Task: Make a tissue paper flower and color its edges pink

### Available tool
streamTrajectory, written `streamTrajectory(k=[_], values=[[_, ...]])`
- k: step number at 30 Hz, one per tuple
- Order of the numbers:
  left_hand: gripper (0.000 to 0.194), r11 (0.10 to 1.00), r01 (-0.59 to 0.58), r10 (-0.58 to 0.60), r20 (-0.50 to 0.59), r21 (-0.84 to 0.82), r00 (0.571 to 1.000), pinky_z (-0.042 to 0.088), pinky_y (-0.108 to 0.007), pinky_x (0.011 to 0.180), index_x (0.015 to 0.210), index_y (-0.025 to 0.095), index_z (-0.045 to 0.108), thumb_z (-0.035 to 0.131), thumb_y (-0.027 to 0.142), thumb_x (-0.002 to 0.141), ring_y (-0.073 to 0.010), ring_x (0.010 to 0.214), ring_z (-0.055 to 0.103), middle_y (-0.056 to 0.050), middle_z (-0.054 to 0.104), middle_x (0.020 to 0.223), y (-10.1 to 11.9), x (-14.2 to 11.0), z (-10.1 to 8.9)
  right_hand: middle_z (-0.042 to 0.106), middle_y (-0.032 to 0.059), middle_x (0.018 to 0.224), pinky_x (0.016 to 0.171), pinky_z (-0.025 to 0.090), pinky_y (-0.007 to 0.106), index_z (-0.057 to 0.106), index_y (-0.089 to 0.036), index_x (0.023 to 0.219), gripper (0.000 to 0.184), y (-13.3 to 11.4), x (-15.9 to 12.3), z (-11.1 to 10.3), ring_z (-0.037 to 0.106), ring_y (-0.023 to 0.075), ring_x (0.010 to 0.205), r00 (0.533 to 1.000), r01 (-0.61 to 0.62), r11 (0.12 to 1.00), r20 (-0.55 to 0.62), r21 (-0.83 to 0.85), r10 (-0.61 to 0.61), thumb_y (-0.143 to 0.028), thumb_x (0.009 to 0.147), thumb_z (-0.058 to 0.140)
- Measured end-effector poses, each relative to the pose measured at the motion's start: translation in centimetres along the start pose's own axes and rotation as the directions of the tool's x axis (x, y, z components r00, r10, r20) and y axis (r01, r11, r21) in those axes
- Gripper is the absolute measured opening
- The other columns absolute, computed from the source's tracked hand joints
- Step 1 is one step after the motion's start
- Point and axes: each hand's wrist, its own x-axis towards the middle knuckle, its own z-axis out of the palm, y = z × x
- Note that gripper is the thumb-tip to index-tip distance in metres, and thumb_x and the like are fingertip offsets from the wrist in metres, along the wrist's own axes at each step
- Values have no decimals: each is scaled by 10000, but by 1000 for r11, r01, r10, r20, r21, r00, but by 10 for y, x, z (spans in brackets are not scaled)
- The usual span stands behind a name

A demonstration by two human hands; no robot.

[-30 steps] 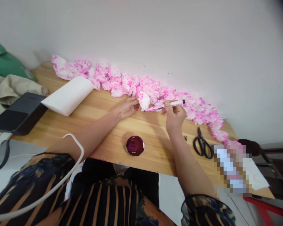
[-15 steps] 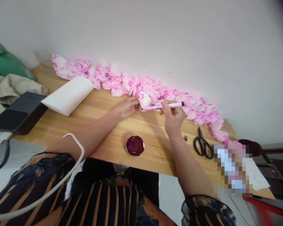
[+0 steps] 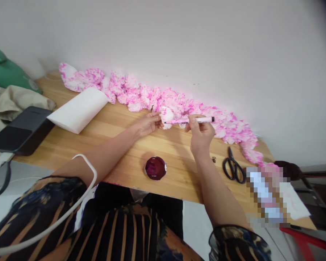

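Note:
My left hand (image 3: 149, 124) pinches a white paper flower (image 3: 167, 114) with a few pink marks by its left side. In my right hand (image 3: 201, 134) is a pink-and-white marker pen (image 3: 203, 119), its dark tip pointing left and lying against the flower's lower front. Behind both hands a long row of pink-and-white paper flowers (image 3: 141, 95) runs along the wall. A small round dish of dark magenta liquid (image 3: 155, 168) stands on the wooden table (image 3: 119, 145) between my forearms.
Black scissors (image 3: 233, 168) lie to the right, near a blurred-out patch and a white sheet (image 3: 296, 203). At left are a folded white paper (image 3: 80, 108), a black power bank (image 3: 21, 130) with a white cable (image 3: 57, 224), beige cloth (image 3: 24, 101) and a green object (image 3: 11, 72).
The marker tip has moved slightly up and right, from the flower's lower left edge onto its lower front. The flower is turned a little, showing more of its lower petals.

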Motion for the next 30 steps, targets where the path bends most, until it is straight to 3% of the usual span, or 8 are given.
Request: streamTrajectory(k=[7,22,30], values=[[38,1000,2,-3,-27,-19,1000,492,-261,687,877,91,698,712,59,862,-120,646,636,-38,689,720,1,0,2,542,-61,545,559,406,251,671,-198,799,378,1,5,-6,506,96,523,988,-72,997,-134,1,72,-567,851,729],[65,1000,-4,4,1,-19,1000,506,-259,704,878,92,724,755,76,824,-123,680,650,-51,713,769,0,1,0,534,-55,560,518,397,248,699,-196,841,366,9,3,-5,495,101,530,994,-66,995,-91,-68,60,-559,831,743],[62,1000,0,0,-5,-23,1000,487,-257,667,847,100,703,752,70,824,-112,627,620,-30,687,720,1,0,0,542,-56,556,554,414,252,681,-198,823,400,2,4,-2,502,98,531,989,-81,997,-121,-2,81,-595,828,728]])
